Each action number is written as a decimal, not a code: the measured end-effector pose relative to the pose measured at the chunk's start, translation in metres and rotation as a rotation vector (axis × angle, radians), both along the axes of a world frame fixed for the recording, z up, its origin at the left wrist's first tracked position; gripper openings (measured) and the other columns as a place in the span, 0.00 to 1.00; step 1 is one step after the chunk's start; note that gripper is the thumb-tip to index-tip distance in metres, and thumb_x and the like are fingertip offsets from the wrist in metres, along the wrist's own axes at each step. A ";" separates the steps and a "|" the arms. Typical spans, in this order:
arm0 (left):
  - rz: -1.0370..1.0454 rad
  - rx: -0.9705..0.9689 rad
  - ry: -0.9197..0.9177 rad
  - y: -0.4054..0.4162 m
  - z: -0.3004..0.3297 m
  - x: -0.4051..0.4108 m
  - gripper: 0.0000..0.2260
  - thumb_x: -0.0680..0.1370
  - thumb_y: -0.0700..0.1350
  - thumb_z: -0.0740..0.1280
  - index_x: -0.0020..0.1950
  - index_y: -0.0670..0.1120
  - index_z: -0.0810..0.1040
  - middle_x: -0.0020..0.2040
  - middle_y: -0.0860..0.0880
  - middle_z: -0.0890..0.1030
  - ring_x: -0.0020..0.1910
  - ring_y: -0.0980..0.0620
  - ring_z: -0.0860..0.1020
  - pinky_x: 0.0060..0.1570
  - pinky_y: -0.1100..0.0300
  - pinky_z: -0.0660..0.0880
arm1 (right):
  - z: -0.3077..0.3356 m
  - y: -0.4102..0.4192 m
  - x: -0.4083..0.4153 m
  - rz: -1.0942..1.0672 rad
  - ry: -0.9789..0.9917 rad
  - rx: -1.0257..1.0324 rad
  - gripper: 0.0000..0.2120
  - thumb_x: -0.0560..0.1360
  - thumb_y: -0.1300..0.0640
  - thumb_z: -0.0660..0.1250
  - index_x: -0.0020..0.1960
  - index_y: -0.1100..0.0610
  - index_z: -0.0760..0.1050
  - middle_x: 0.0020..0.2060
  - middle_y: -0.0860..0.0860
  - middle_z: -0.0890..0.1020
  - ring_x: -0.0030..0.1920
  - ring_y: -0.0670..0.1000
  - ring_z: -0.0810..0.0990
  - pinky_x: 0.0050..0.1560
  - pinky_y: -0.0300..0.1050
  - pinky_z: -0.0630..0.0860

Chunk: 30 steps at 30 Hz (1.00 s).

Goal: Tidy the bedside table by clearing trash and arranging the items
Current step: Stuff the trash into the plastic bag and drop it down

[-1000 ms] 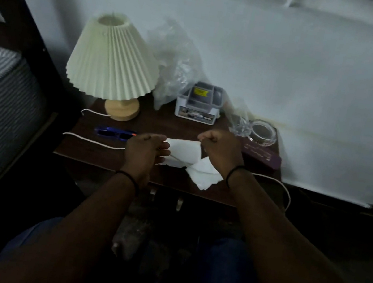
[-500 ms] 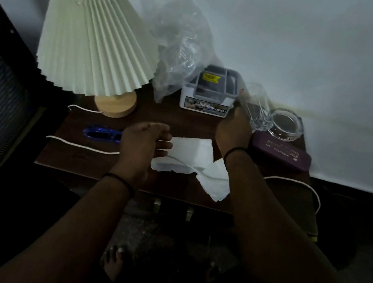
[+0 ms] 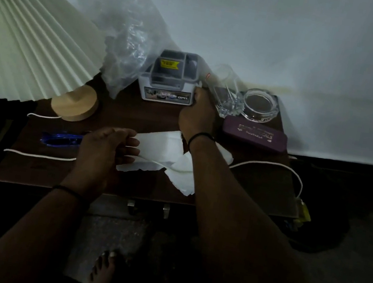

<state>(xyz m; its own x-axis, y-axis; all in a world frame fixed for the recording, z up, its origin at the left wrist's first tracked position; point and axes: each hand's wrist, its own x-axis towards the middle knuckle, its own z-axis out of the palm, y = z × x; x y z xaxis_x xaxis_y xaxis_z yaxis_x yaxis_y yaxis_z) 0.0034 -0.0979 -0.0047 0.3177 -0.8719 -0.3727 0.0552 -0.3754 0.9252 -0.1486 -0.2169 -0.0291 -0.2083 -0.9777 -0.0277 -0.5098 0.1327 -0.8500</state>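
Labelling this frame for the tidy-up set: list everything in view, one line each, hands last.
bedside table: 1, dark brown wood, centre.
lamp: 1, cream pleated shade, pale wood base, table's left rear.
plastic bag: 1, clear, crumpled, behind organiser.
organiser box: 1, grey-white, compartments, rear centre.
drinking glass: 1, clear, right of organiser.
ashtray: 1, clear glass, rear right.
spectacle case: 1, purple, front of ashtray.
tissue paper: white, crumpled, front centre; count unclear.
pen: 1, blue, left front.
cord: white, across table front.
right hand: reaching between organiser and glass.
left hand: pinching tissue edge.
foot: 1, bare, floor below.
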 end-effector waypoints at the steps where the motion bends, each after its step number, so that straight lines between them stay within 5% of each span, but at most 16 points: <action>1: -0.006 0.012 0.000 0.000 0.000 0.000 0.13 0.83 0.43 0.58 0.59 0.39 0.79 0.51 0.40 0.83 0.46 0.45 0.82 0.45 0.53 0.78 | -0.001 -0.001 0.000 0.017 -0.008 0.005 0.21 0.75 0.64 0.60 0.66 0.54 0.73 0.59 0.56 0.81 0.59 0.59 0.78 0.61 0.52 0.76; 6: -0.014 0.027 -0.035 -0.001 -0.004 0.001 0.13 0.83 0.43 0.57 0.60 0.40 0.79 0.52 0.41 0.83 0.47 0.47 0.82 0.47 0.53 0.78 | -0.007 -0.006 0.006 0.014 0.060 -0.068 0.16 0.74 0.65 0.60 0.60 0.57 0.76 0.57 0.58 0.81 0.59 0.60 0.77 0.60 0.55 0.75; 15: 0.033 0.012 0.037 -0.004 -0.009 0.004 0.12 0.82 0.42 0.59 0.58 0.38 0.79 0.49 0.41 0.83 0.42 0.47 0.81 0.42 0.55 0.78 | -0.024 -0.031 0.004 0.111 0.439 0.023 0.22 0.78 0.61 0.58 0.72 0.52 0.69 0.75 0.56 0.62 0.72 0.61 0.63 0.72 0.51 0.60; 22: 0.042 -0.009 0.059 -0.006 -0.014 0.009 0.11 0.82 0.42 0.59 0.54 0.40 0.80 0.46 0.42 0.83 0.40 0.48 0.82 0.39 0.57 0.78 | -0.019 -0.039 0.006 0.142 0.534 0.033 0.16 0.79 0.61 0.58 0.64 0.56 0.75 0.65 0.55 0.75 0.65 0.57 0.74 0.67 0.52 0.63; 30: 0.044 -0.008 0.069 -0.005 -0.013 0.006 0.11 0.82 0.42 0.59 0.51 0.42 0.81 0.45 0.43 0.84 0.39 0.49 0.82 0.37 0.59 0.79 | -0.007 -0.014 0.001 0.116 0.422 0.034 0.14 0.77 0.63 0.59 0.59 0.61 0.78 0.59 0.58 0.80 0.62 0.59 0.77 0.64 0.49 0.71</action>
<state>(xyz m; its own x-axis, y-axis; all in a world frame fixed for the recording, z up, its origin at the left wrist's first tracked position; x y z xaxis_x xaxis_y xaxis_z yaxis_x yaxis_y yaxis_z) 0.0096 -0.1034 -0.0174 0.3298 -0.8606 -0.3881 0.1356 -0.3636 0.9216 -0.1473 -0.2306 -0.0366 -0.0970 -0.9953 0.0034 -0.8245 0.0784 -0.5604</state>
